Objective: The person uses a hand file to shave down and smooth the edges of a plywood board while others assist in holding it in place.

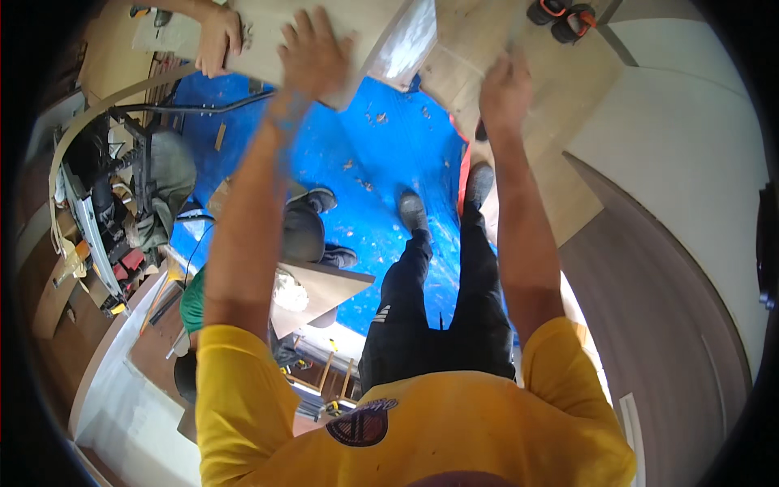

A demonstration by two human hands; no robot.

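My left hand point(315, 61) lies with fingers spread on a pale board point(369, 32) at the top of the view, slightly smeared by motion. To the right, my right hand point(505, 93) is raised over the wooden floor, its fingers closed. A dark end shows below that fist and a thin blurred streak above it; the kind of thing held cannot be made out. Another person's hand point(217, 40) rests at the left edge of the same board.
Blue sheeting point(365, 162) with scattered debris covers the floor under my feet. A person in green point(192, 302) is low at the left, near a triangular board piece point(324, 292). Cluttered tools and bags point(162, 178) stand far left. Dark shoes point(572, 24) lie at upper right.
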